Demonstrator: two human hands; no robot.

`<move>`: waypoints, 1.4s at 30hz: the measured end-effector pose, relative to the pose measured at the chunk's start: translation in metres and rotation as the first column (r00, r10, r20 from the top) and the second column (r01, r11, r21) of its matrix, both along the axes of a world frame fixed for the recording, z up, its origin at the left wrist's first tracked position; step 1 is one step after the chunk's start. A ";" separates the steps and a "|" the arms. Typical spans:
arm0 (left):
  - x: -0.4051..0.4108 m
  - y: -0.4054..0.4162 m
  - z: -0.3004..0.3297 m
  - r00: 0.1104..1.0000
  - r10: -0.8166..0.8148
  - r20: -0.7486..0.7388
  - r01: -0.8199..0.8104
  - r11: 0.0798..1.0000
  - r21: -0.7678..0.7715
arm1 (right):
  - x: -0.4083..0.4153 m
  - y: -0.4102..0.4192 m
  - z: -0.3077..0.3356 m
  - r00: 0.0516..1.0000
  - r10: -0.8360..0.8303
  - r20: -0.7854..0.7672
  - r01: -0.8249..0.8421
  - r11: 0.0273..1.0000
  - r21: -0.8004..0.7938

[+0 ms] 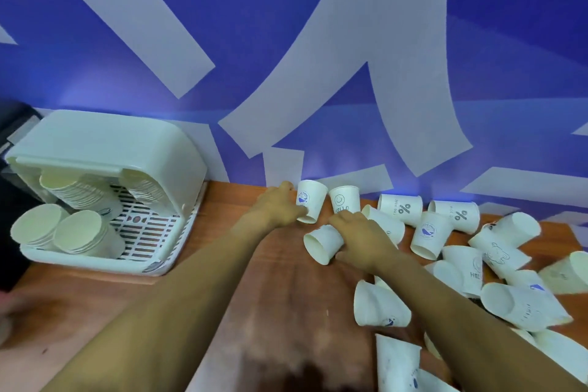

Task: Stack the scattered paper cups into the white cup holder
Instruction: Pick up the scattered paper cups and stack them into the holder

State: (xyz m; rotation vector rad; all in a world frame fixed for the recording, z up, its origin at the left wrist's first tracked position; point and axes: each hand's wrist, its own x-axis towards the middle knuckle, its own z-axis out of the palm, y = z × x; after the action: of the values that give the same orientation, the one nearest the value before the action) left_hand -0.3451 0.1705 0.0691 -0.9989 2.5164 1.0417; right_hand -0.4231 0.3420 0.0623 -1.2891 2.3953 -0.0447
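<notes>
The white cup holder (pixel 178 165) stands at the left on the wooden table, its lid up, with several stacks of paper cups (pixel 82 234) lying inside. My left hand (pixel 280 205) grips an upright cup with a blue whale print (pixel 311 200) near the wall. My right hand (pixel 362 240) rests on a cup lying on its side (pixel 321 247), mouth toward me. A "HELLO" cup (pixel 344 198) stands upside down between the hands. Many more cups (pixel 521 302) lie scattered to the right.
A blue and white patterned wall (pixel 318 57) rises right behind the table. A dark object (pixel 12 124) sits at the far left behind the holder. The wooden table surface (pixel 222 216) shows between the holder and my arms.
</notes>
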 end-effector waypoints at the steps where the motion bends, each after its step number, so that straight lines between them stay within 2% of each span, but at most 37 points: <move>1: -0.011 -0.002 -0.007 0.999 0.043 0.008 -0.043 0.999 0.027 | -0.003 0.000 -0.006 1.000 0.017 -0.002 -0.017 1.000 -0.012; 4: -0.039 -0.005 -0.029 0.989 0.141 0.041 -0.143 0.987 0.067 | -0.012 0.001 -0.026 0.997 0.082 -0.009 -0.082 0.995 -0.057; 9: -0.067 -0.004 -0.066 0.987 0.142 0.071 -0.143 0.990 0.006 | -0.026 0.000 -0.055 0.980 0.184 -0.071 -0.189 0.979 -0.073; 16: -0.079 -0.001 -0.096 0.978 0.206 0.017 -0.206 0.978 -0.008 | -0.030 0.000 -0.087 0.984 0.173 -0.051 -0.179 0.971 -0.159; 20: -0.078 -0.001 -0.097 0.964 0.254 -0.076 -0.247 0.964 0.096 | -0.031 0.000 -0.089 0.989 0.139 -0.053 -0.147 0.969 -0.200; 28: -0.033 -0.002 -0.053 0.941 0.251 -0.225 -0.204 0.955 0.214 | -0.018 0.006 -0.039 0.997 -0.023 0.069 0.047 0.928 -0.370; 34: 0.027 -0.018 -0.008 0.895 0.220 -0.388 -0.179 0.974 0.139 | 0.012 -0.006 0.006 0.991 -0.059 0.120 0.096 0.940 -0.329; 38: 0.080 -0.024 0.013 0.857 0.186 -0.481 -0.163 0.982 0.091 | 0.042 -0.013 0.033 0.982 -0.113 0.149 0.162 0.910 -0.380; 42: 0.130 -0.026 0.028 0.846 0.180 -0.502 -0.163 0.984 0.077 | 0.076 -0.023 0.050 0.975 -0.170 0.141 0.214 0.886 -0.412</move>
State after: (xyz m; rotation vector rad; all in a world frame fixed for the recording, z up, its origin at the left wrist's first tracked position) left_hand -0.2152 0.1442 0.0966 -1.0683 2.8380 1.5751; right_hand -0.3467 0.3188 0.1120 -1.1787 2.4995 -0.7123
